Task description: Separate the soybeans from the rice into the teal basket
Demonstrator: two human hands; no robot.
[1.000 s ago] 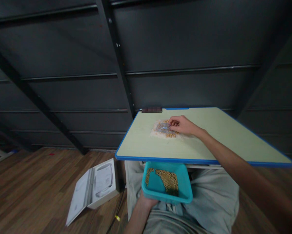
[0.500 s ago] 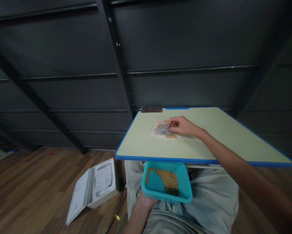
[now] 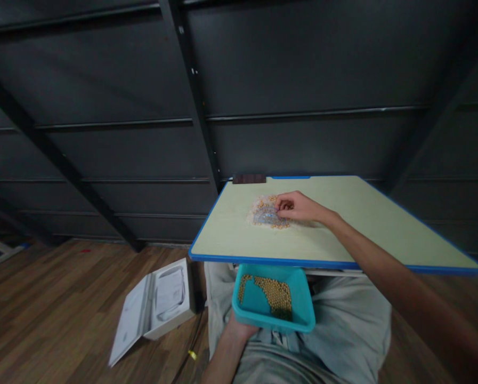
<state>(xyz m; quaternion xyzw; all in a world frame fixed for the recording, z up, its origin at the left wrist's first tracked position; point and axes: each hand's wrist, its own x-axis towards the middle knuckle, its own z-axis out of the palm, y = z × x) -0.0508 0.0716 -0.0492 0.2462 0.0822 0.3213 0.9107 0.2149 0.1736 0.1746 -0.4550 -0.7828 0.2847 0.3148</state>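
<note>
My right hand (image 3: 291, 206) hovers low over a loose pile (image 3: 265, 212) on the pale green tabletop (image 3: 231, 240), touching or almost touching its right side. Thumb and fingers are pinched together; whatever is between them is too small to make out. Whitish grains ring the pile, with golden bean-like balls and a bluish-grey patch among them. Below the table edge, my left hand (image 3: 241, 329) grips a teal plastic tub (image 3: 302, 320) from underneath at its near left corner, fingers hidden. Many golden balls (image 3: 276, 293) lie inside it, plus a small dark green heap (image 3: 282, 314).
The tabletop has a raised blue rim (image 3: 262, 261). A dark flat object (image 3: 249, 179) lies at its back left. On the wooden floor to the left stands an open white box (image 3: 170, 298), beside a black cable (image 3: 191, 341). A dark panelled wall (image 3: 302, 80) rises behind.
My right hand has barely shifted, its fingers still pinched at the pile. Golden balls along the pile's edges look slightly rearranged. The tub and my left hand stay put.
</note>
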